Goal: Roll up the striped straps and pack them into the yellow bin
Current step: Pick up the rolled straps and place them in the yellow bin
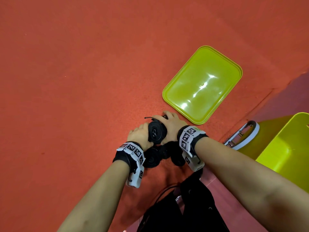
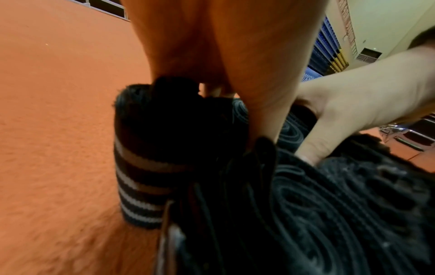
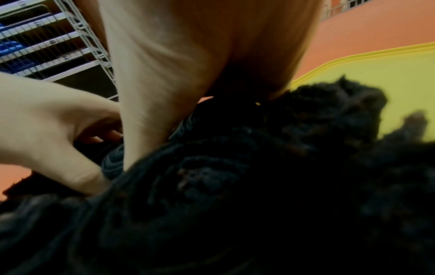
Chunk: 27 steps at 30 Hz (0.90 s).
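Left hand and right hand clasp one rolled striped strap between them, fingers curled round its sides, on the red floor. Further rolled straps lie just below the wrists. Flat yellow lid near, to the right; yellow bin at right edge, well apart
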### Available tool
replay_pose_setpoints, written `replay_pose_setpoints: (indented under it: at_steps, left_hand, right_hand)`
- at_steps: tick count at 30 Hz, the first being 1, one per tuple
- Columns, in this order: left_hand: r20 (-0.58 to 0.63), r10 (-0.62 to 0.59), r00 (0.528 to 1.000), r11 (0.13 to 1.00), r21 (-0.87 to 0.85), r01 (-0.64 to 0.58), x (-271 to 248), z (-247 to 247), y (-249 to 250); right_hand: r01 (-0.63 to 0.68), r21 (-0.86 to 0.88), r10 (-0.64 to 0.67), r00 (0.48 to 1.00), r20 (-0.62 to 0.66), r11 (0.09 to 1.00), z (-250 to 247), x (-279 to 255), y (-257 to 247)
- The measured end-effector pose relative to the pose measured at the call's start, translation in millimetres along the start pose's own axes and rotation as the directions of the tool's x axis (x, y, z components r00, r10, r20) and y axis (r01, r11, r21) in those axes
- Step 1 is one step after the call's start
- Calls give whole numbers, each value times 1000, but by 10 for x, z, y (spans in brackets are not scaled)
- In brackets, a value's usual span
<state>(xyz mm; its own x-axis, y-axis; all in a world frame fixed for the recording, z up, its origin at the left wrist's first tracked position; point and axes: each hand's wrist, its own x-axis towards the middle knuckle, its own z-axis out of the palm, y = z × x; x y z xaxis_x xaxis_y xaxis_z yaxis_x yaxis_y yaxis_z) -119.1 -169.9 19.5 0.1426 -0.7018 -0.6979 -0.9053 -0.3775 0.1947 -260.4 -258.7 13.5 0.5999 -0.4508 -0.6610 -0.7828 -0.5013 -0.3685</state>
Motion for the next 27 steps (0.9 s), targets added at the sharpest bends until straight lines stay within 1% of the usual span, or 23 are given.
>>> replay_pose_setpoints:
  at_steps: [8,12,14,16,18,19,22,27]
  left_hand:
    - [-34,62,997,998,11,-62,-13,56,-67]
    - [-18,79,997,995,-59,-80,8,25,-91]
    - [-43,33,999,996,-80,-36,-18,35,-87]
    - [-54,-106,993,991,-90,101,-84,77,-89]
    - [-11,-251,968,952,-184,245,-129,113,-94]
    - [15,-284,959,932,-228,280,-130,123,-89]
    - [53,-275,960,933,-225,280,-73,90,-40]
    - [65,-265,962,942,-195,273,-36,82,-55]
  right_hand:
    - [-5,-94,4,1000,-12,996,6,28,-125]
    - [-26,-100,23,999,-30,995,9,39,-214]
    - [-30,-91,28,999,-33,995,17,36,-224]
    - [-33,-87,28,998,-57,996,52,36,-217]
    - [-31,-89,25,997,-69,996,84,46,-210]
    - [-27,-100,22,998,-55,995,89,55,-211]
    - [2,-143,-2,1000,0,990,56,68,-241]
    - [11,-138,-15,999,-30,990,46,51,-272]
